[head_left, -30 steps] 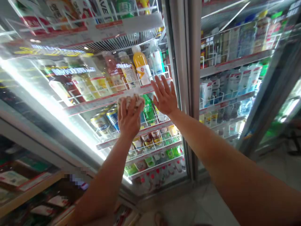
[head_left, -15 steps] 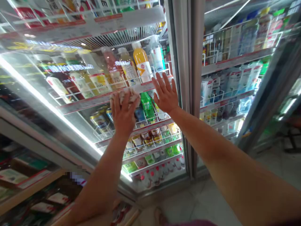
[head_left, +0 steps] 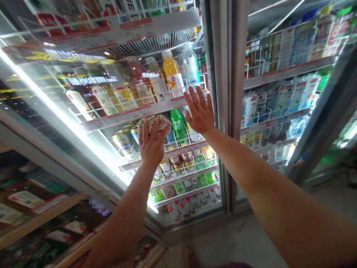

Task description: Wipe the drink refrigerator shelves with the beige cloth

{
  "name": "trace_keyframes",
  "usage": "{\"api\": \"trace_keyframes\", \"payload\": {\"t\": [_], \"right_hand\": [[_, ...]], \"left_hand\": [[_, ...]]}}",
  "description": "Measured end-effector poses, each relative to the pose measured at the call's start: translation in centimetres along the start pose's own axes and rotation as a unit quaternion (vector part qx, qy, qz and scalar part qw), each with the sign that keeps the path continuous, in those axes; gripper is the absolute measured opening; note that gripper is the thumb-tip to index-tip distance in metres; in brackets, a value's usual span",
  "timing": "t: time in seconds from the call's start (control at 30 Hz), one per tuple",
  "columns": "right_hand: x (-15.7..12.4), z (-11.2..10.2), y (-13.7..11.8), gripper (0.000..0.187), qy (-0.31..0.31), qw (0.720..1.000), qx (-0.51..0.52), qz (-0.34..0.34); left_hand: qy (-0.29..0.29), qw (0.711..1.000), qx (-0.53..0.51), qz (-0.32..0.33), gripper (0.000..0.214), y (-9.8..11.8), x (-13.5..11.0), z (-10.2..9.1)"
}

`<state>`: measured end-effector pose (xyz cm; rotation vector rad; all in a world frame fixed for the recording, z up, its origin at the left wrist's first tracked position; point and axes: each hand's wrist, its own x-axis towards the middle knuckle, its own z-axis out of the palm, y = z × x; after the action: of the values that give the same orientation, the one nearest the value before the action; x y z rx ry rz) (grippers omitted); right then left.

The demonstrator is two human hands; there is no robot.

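Observation:
My left hand (head_left: 152, 143) presses a crumpled, light patterned cloth (head_left: 154, 125) flat against the glass door (head_left: 104, 136) of a drinks fridge. Its fingers lie over the cloth, which bunches out above and beside them. To the right, my right hand (head_left: 200, 110) rests on the same glass, palm down, fingers spread, with nothing in it. Behind the glass, a green bottle (head_left: 177, 124) stands between the two hands. An orange juice bottle (head_left: 173, 74) is on the shelf above them.
A metal door frame (head_left: 223, 93) runs upright just right of my right hand. Beyond it is a second fridge section with bottles (head_left: 287, 93). At lower left, a wooden shelf (head_left: 41, 219) carries bottles and packages. Tiled floor (head_left: 245, 238) lies below.
My left hand and the cloth have shifted slightly down relative to the shelves behind the glass. My right hand stays in place on the glass. The whole view has swung a little.

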<state>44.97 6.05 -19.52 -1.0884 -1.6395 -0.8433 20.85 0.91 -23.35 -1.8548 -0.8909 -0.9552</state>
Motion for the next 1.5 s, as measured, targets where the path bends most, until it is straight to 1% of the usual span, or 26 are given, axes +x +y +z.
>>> {"api": "trace_keyframes", "payload": {"t": [0.07, 0.1, 0.17, 0.27, 0.33, 0.4, 0.5, 0.57, 0.6, 0.67, 0.73, 0.8, 0.87, 1.0, 1.07, 1.1, 1.17, 1.23, 1.3, 1.37, 1.5], "right_hand": [[0.0, -0.1, 0.0, 0.058, -0.005, 1.000, 0.004, 0.003], [0.0, -0.2, -0.1, 0.058, -0.007, 1.000, 0.005, 0.004], [0.0, -0.2, -0.1, 0.058, -0.009, 1.000, 0.002, 0.003], [0.0, -0.1, 0.0, 0.058, -0.004, 1.000, -0.008, 0.000], [0.0, 0.0, 0.0, 0.058, 0.002, 1.000, -0.015, -0.003], [0.0, 0.1, 0.1, 0.058, 0.005, 1.000, -0.019, -0.004], [0.0, 0.1, 0.0, 0.058, 0.005, 1.000, -0.018, 0.000], [0.0, 0.0, 0.0, 0.058, 0.006, 1.000, -0.018, 0.000], [0.0, 0.0, 0.0, 0.058, 0.006, 1.000, -0.018, 0.000], [0.0, 0.0, 0.0, 0.058, 0.002, 1.000, -0.016, 0.001], [0.0, 0.0, 0.0, 0.059, -0.003, 1.000, -0.009, 0.003], [0.1, 0.1, 0.1, 0.060, -0.005, 1.000, -0.003, 0.001], [0.1, 0.1, 0.1, 0.060, -0.003, 1.000, -0.002, -0.001], [0.1, -0.1, 0.0, 0.059, -0.008, 1.000, -0.001, 0.002], [0.2, -0.3, -0.1, 0.058, -0.013, 1.000, 0.002, 0.003], [0.2, -0.3, -0.1, 0.058, -0.013, 1.000, 0.002, 0.003], [0.1, -0.3, -0.1, 0.059, -0.008, 1.000, 0.000, 0.004], [0.1, -0.2, -0.1, 0.059, 0.000, 1.000, -0.003, 0.001], [0.1, -0.1, -0.1, 0.059, 0.004, 1.000, -0.002, 0.000], [0.1, -0.2, -0.1, 0.059, 0.006, 1.000, -0.003, 0.001], [0.1, -0.3, -0.1, 0.057, 0.014, 1.000, -0.015, -0.001]], "left_hand": [[0.015, 0.999, 0.000, -0.032, 0.060, -0.3, 1.2, -0.4], [0.013, 0.999, -0.004, -0.044, 0.061, -0.1, 1.2, -0.4], [-0.003, 0.998, -0.014, -0.055, 0.061, 1.1, -0.1, 0.0], [-0.035, 0.998, -0.024, -0.044, 0.061, 3.1, -3.0, 1.0], [-0.043, 0.998, -0.028, -0.031, 0.062, 3.5, -3.8, 1.4], [-0.030, 0.999, -0.029, -0.036, 0.063, 2.8, -2.8, 1.3], [0.009, 0.997, -0.021, -0.072, 0.061, 1.3, 0.2, 0.5], [0.025, 0.995, -0.017, -0.093, 0.061, 0.9, 1.3, 0.1], [0.029, 0.995, -0.018, -0.099, 0.061, 1.2, 1.3, 0.1], [0.021, 0.995, -0.026, -0.099, 0.061, 2.2, 0.1, 0.5], [-0.002, 0.996, -0.035, -0.085, 0.062, 3.4, -1.7, 1.2], [-0.021, 0.997, -0.037, -0.065, 0.062, 3.9, -2.7, 1.8], [-0.015, 0.998, -0.037, -0.057, 0.060, 3.5, -2.2, 1.9], [0.024, 0.996, -0.024, -0.080, 0.056, 1.5, 1.2, 1.1], [0.036, 0.995, -0.014, -0.092, 0.056, 1.4, 1.7, 0.9], [0.038, 0.995, -0.012, -0.094, 0.056, 1.7, 1.4, 0.9], [0.029, 0.996, -0.017, -0.088, 0.056, 2.8, -0.3, 1.3], [0.005, 0.997, -0.031, -0.068, 0.057, 3.8, -2.2, 1.9], [-0.016, 0.998, -0.039, -0.052, 0.059, 4.2, -3.0, 2.2], [-0.008, 0.998, -0.030, -0.052, 0.058, 3.5, -2.1, 1.9], [0.042, 0.994, -0.007, -0.098, 0.055, 1.5, 1.4, 0.7]]}}
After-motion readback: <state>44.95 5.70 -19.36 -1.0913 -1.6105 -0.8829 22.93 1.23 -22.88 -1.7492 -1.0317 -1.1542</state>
